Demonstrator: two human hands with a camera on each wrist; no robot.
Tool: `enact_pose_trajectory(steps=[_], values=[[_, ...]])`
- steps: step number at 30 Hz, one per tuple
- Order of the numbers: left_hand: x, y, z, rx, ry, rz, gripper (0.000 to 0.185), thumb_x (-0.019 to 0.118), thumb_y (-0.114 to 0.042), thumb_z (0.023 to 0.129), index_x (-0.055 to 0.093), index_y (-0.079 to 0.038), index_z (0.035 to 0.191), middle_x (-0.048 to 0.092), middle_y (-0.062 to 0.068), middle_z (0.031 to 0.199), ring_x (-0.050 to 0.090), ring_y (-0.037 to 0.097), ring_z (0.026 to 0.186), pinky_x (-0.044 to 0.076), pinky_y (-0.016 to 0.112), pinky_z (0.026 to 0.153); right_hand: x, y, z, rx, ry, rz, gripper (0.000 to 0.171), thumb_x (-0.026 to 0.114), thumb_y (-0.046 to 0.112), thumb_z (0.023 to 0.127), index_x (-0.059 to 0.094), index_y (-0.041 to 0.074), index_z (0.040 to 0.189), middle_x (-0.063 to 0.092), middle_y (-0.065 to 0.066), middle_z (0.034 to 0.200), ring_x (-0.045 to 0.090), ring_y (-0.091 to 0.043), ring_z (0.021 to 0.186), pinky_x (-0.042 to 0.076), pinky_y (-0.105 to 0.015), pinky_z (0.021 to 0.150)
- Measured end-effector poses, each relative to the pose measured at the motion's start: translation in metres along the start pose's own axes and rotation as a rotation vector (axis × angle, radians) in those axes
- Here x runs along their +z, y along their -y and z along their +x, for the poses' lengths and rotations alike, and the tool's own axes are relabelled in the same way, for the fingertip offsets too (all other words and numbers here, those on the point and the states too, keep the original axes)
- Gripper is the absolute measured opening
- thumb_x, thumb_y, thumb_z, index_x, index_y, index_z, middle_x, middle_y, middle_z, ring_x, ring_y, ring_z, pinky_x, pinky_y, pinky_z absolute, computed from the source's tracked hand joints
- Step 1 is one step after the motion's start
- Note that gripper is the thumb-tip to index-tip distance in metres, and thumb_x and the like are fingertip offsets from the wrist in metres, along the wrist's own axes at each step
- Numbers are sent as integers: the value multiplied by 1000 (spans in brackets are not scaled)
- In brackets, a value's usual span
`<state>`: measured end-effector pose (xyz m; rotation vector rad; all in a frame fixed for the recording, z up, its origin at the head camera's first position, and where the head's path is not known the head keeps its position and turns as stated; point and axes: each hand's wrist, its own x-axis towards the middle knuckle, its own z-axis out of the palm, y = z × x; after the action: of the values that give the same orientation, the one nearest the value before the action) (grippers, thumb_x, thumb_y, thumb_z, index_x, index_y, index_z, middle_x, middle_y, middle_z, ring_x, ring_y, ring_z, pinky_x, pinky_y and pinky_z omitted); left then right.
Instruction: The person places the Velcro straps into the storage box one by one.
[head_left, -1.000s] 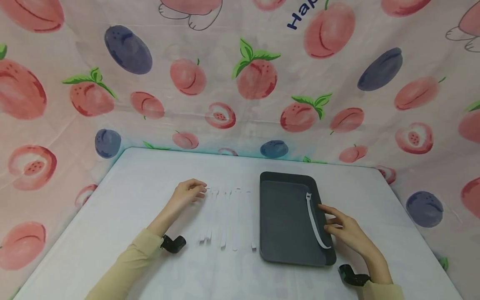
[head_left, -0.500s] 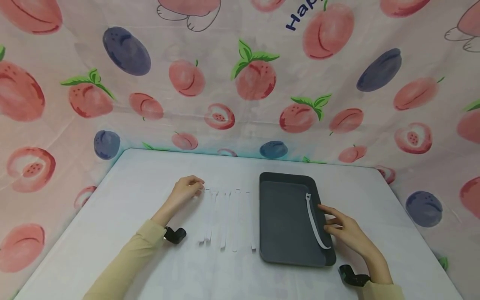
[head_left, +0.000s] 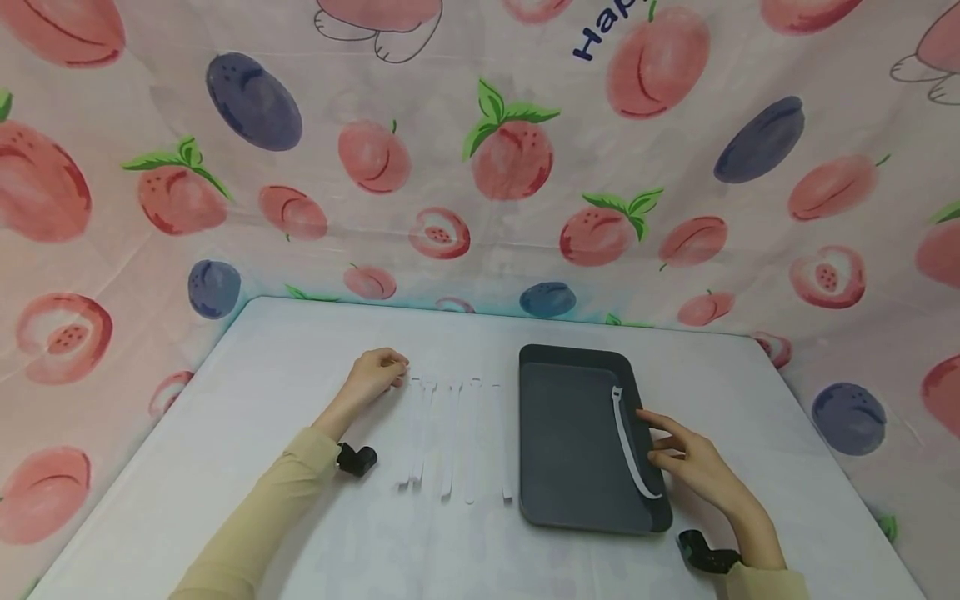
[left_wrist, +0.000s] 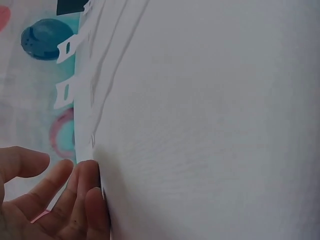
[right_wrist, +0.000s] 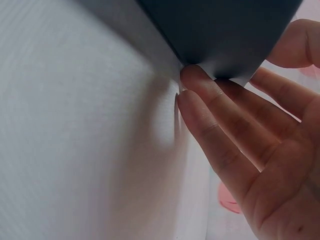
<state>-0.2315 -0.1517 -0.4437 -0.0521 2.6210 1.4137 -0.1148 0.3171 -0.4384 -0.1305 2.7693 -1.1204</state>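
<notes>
Several white cable ties (head_left: 457, 433) lie side by side on the white table, left of a dark grey tray (head_left: 562, 450). One more white tie (head_left: 626, 442) lies curved along the tray's right side. My left hand (head_left: 377, 370) sits at the far end of the row with loosely curled fingers. In the left wrist view its fingertips (left_wrist: 85, 187) touch the end of the nearest tie (left_wrist: 83, 142), and the thumb stands apart. My right hand (head_left: 678, 458) rests with straight fingers (right_wrist: 210, 110) against the tray's right rim (right_wrist: 215, 45).
A white table (head_left: 262, 400) is enclosed at the back and sides by a peach-and-plum patterned cloth (head_left: 480, 167). Black wrist-worn cameras sit at my left wrist (head_left: 356, 459) and right wrist (head_left: 705, 554). The tray lies right of centre.
My left hand has crept slightly away from me along the table, staying at the far end of the tie row. The right hand and the tray have not moved.
</notes>
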Motion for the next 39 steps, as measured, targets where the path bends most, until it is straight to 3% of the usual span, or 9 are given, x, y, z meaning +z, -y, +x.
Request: enact_pose_trajectory(steps=[13, 26, 39], values=[[1, 0, 7, -35, 66, -5, 28, 54, -14, 94, 65, 0, 115, 67, 18, 108, 63, 19, 87, 42, 21, 69, -1, -1, -1, -33, -4, -5, 56, 60, 15, 91, 42, 17, 145, 49, -19, 142, 62, -30, 107, 51, -47, 82], [12, -2, 9, -57, 35, -20, 23, 53, -8, 92, 69, 0, 108, 63, 10, 94, 53, 16, 82, 40, 21, 66, -1, -1, 0, -23, -4, -3, 57, 59, 14, 92, 42, 16, 145, 49, -21, 141, 63, -31, 107, 52, -48, 81], [12, 2, 8, -86, 56, -25, 24, 55, -11, 93, 69, -2, 110, 64, 14, 109, 54, 18, 92, 41, 23, 74, 0, -1, 0, -17, -2, -1, 56, 59, 14, 92, 41, 16, 146, 49, -21, 141, 62, -32, 107, 51, -51, 83]])
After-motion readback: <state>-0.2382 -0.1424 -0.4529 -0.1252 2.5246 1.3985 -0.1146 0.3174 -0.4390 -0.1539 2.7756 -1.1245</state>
